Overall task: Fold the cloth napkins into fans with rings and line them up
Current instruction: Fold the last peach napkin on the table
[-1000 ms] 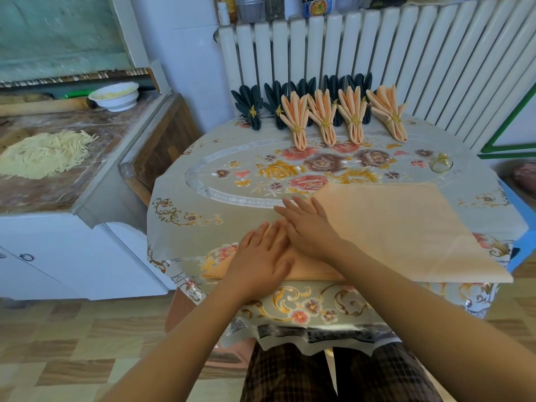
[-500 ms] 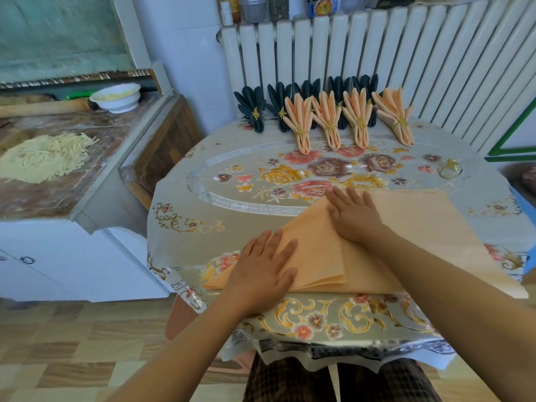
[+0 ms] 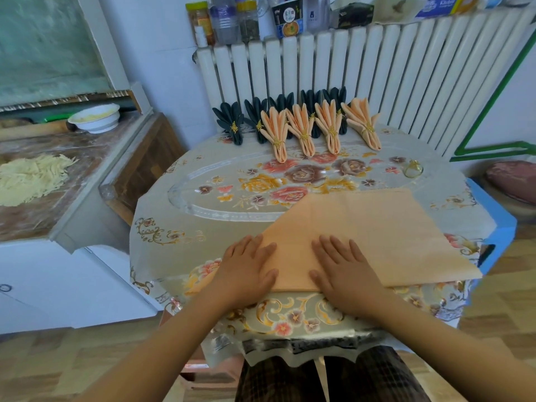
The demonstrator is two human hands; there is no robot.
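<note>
Napkin (image 3: 377, 236), peach and folded flat with a diagonal left edge, lies at the table's (image 3: 179, 227) near edge; left hand (image 3: 246, 271) and right hand (image 3: 345, 271) press it, fingers straight.

white radiator (image 3: 377, 82) on pale blue wall (image 3: 162, 62), jars (image 3: 226, 21) lined on top. floral table (image 3: 185, 227) in front. counter (image 3: 43, 181) at left with white bowl (image 3: 94, 117). wood-pattern floor (image 3: 72, 364). daylight.
</note>
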